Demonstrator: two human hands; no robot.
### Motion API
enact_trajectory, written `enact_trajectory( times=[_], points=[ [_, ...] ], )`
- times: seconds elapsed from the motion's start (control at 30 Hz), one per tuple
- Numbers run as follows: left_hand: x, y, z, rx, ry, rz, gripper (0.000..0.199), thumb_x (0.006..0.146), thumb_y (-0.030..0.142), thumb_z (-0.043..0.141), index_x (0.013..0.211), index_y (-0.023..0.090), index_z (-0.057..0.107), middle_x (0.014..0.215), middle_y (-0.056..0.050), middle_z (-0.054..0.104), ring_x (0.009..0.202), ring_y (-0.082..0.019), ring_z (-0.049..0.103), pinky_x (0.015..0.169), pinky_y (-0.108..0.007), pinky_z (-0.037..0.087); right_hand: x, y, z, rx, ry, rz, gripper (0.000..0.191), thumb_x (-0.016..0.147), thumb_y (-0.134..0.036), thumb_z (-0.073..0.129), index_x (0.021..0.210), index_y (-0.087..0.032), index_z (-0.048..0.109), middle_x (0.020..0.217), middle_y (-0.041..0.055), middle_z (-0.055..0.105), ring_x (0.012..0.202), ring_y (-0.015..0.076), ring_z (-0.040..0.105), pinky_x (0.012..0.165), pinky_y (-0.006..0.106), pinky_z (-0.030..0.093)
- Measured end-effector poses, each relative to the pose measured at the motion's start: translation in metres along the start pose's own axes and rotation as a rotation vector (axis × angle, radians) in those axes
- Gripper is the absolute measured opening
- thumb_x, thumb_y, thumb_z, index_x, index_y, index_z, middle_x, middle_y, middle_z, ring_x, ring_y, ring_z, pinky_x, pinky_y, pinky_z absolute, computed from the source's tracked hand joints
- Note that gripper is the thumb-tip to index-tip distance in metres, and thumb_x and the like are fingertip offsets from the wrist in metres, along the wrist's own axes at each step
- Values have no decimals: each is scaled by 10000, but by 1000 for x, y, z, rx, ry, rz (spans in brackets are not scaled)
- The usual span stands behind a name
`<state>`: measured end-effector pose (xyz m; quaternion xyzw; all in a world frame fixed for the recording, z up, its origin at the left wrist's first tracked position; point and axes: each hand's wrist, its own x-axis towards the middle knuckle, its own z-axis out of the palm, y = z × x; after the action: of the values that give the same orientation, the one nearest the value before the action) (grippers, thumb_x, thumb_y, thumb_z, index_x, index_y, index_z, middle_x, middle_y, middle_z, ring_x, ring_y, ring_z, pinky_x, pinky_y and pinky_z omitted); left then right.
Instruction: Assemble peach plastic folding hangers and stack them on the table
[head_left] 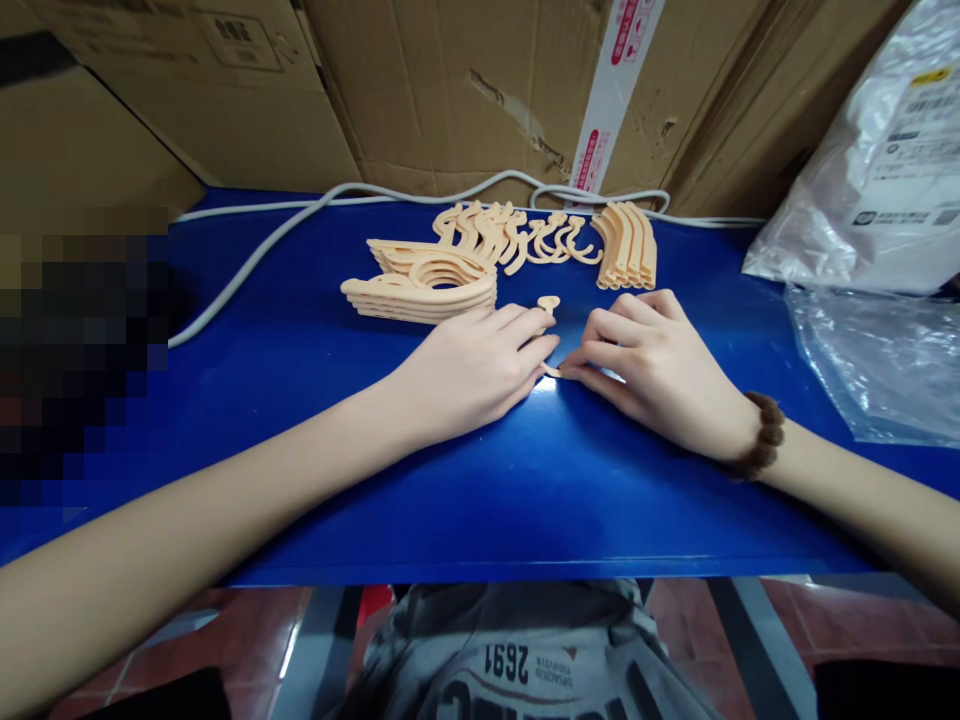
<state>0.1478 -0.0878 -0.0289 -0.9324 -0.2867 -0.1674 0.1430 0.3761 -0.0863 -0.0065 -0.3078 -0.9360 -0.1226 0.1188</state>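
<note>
Peach plastic hanger parts lie on a blue table. My left hand [480,365] has its fingers together over a small hanger hook [549,303], whose rounded head shows beyond the fingertips. A curved peach tip [553,372] shows between the two hands; most of the piece is covered, so I cannot tell if it belongs to the same hook. My right hand [645,365] pinches that tip between thumb and finger. Beside my left hand sits a stack of hanger pieces [420,297]. Loose hooks [555,240] lie farther back, left of several curved hanger arms [628,248].
More curved pieces [480,230] stand in a row behind the stack. A white cable [262,262] runs along the table's back, against cardboard boxes [465,90]. Clear plastic bags [862,200] lie at the right. The blue table's [480,510] front edge is near my body.
</note>
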Motion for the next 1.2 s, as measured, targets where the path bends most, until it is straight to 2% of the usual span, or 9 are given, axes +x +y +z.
enact_trajectory(
  times=[0.47,0.6,0.67,0.77,0.87,0.93,1.07,1.2],
  points=[
    [-2,-2,4,-40,-25,-2,379,1067,252,407,1226,67,697,1287,-163,695,1103,-279,694,901,-381,573,-4,1,4,81,6,-51,304,1038,-303,482,890,-178,717,875,83,675,806,216,512,754,382,348],
    [-1,-3,3,-35,-7,16,380,1066,255,410,1198,65,712,1257,-168,709,1094,-286,698,907,-388,574,-4,5,-2,116,9,-42,307,1047,-326,461,1007,-200,737,919,78,699,829,224,545,763,390,351],
    [-1,-3,3,-34,-2,18,372,1061,248,422,1198,63,714,1251,-167,712,1102,-295,695,915,-393,573,-5,14,-8,118,49,34,292,1041,-356,479,1062,-201,725,952,81,713,855,234,574,784,399,357],
    [0,-4,3,-38,-3,9,370,1054,240,430,1216,54,707,1264,-174,708,1134,-307,682,952,-408,560,-7,37,-18,44,130,243,296,1030,-404,495,1075,-199,703,964,109,725,917,273,618,822,425,390],
    [0,-5,3,-49,-15,5,387,1059,259,421,1235,55,699,1298,-183,693,1164,-303,668,976,-409,547,-11,64,-19,13,115,407,324,1004,-404,523,1161,-174,688,1077,168,718,1017,320,636,850,447,443],
    [0,-5,3,-48,-24,4,393,1062,270,416,1238,62,699,1308,-179,689,1171,-300,664,981,-408,542,-12,79,-14,63,96,507,347,964,-364,587,1202,-131,680,1137,201,708,1049,315,646,881,437,460],
    [0,-5,3,-41,-33,-2,389,1064,275,411,1225,77,705,1307,-162,693,1186,-301,657,997,-412,531,-11,99,6,356,210,879,314,948,-290,626,1197,-103,664,999,171,747,847,218,669,792,369,489],
    [0,-5,3,-50,-14,10,381,1060,263,420,1212,67,709,1300,-171,694,1185,-314,659,984,-428,537,-10,114,24,469,215,968,310,928,-286,668,1167,-92,633,870,128,739,680,164,619,693,332,489]
  ],
)
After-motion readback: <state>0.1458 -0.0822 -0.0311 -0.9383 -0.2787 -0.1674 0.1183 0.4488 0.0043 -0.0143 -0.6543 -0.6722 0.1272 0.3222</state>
